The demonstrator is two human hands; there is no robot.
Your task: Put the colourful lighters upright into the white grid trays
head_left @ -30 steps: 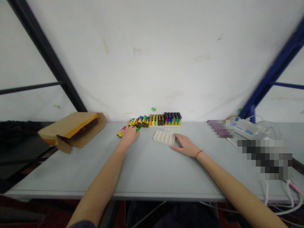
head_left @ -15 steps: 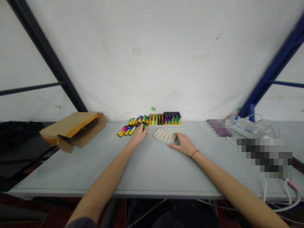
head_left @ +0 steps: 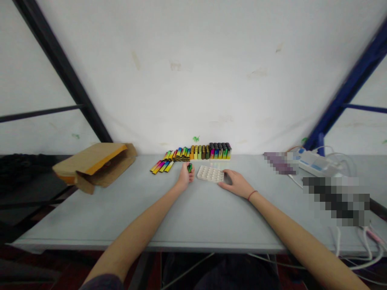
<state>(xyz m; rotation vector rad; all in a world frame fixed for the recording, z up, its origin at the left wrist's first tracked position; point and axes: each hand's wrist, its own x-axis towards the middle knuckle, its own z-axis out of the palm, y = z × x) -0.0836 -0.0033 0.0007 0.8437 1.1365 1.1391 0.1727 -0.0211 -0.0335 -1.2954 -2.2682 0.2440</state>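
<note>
My left hand [head_left: 184, 175] is closed around a slim tube [head_left: 190, 168] with green and dark colouring, standing just left of a white tray with round pockets [head_left: 211, 175]. My right hand [head_left: 238, 184] grips the tray's right edge between thumb and fingers; the tray rests on the table. To the left lies a pile of multicoloured tubes [head_left: 165, 166] with black and gold ends. Behind the tray, yellow and brown tubes [head_left: 199, 152] stand upright in rows. Beside them a block of black-topped multicoloured tubes [head_left: 220, 150] stands in a pale holder.
A crumpled brown paper bag [head_left: 90, 163] lies open on the left of the grey table [head_left: 193, 217]. At the right are a purple pixelated item [head_left: 279, 162], a white power strip [head_left: 317, 162] and white cables [head_left: 338, 241]. A white wall [head_left: 193, 80] rises behind.
My left hand has come away from the pile, toward me and slightly right, with a tube in it. My right hand still holds the tray, which has turned slightly.
</note>
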